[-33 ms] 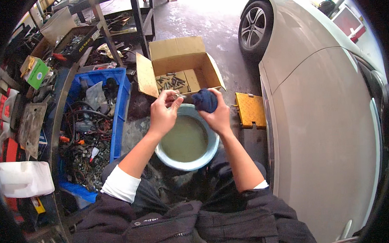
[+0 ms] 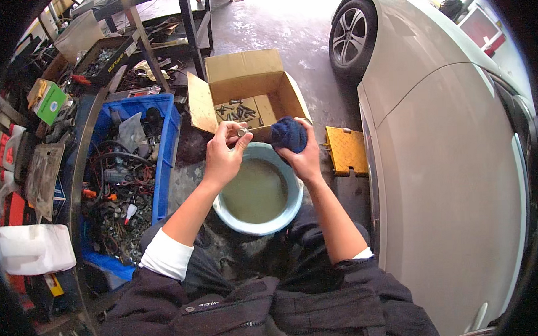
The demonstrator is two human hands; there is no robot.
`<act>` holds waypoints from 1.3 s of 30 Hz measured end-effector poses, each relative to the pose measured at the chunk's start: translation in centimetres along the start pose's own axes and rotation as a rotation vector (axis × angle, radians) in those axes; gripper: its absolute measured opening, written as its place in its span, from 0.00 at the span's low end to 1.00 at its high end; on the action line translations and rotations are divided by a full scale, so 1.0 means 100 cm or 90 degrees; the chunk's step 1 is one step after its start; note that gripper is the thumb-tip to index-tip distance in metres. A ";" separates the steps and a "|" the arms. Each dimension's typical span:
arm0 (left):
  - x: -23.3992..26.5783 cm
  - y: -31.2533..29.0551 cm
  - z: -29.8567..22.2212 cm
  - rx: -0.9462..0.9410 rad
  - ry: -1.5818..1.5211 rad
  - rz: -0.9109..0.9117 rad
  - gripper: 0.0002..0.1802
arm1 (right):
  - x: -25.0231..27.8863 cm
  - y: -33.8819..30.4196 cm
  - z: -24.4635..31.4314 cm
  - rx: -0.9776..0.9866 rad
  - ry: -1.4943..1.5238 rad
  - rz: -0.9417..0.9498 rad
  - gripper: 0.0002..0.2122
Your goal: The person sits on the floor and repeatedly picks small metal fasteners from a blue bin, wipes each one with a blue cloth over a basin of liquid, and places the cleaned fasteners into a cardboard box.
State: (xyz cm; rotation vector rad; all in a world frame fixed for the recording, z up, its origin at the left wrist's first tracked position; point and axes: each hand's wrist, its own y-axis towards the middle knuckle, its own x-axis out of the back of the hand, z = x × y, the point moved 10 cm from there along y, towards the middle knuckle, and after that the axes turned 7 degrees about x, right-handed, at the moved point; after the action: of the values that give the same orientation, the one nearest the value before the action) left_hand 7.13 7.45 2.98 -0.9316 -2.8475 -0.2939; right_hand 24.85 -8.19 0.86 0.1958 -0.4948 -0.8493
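Observation:
Between the thumb and fingers of my left hand [image 2: 222, 159] is a small metal bolt [image 2: 241, 132], its round end facing up. My right hand [image 2: 305, 158] is closed around a bunched dark blue cloth [image 2: 288, 134], held a little to the right of the bolt and apart from it. Both hands are above the far rim of a light blue bucket [image 2: 259, 229], which holds murky greenish water [image 2: 255, 192]. Just beyond them stands an open cardboard box [image 2: 245, 68] with several dark bolts [image 2: 241, 113] lying on its bottom.
To the left, a blue crate [image 2: 163, 186] is full of cables and small metal parts. A cluttered shelf with a white plastic jug [image 2: 35, 249] stands farther left. A beige car [image 2: 447, 179] fills the right side, with a yellow metal plate [image 2: 346, 150] beside it.
The bolt in my left hand has turned so its round end shows more. My right hand has shifted slightly right with the cloth, whose loose end no longer points toward the bolt.

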 end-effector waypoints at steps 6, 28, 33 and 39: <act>-0.012 -0.010 -0.012 -0.072 0.041 0.074 0.18 | -0.037 -0.004 0.021 0.001 0.285 0.112 0.43; -0.011 -0.005 -0.005 -0.082 0.228 0.052 0.11 | -0.038 -0.012 0.040 0.050 0.168 0.127 0.42; 0.016 0.004 -0.007 -0.083 0.279 -0.066 0.11 | -0.014 -0.001 0.030 0.103 0.002 0.068 0.46; 0.003 0.008 0.017 0.050 0.074 0.061 0.13 | -0.031 -0.008 0.037 0.121 -0.050 0.219 0.40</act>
State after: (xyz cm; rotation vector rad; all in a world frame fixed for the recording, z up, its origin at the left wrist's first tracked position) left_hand 7.29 8.62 1.45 -0.9974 -2.6785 -0.2171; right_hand 20.78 -6.20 2.74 0.2448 -0.6618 -0.4745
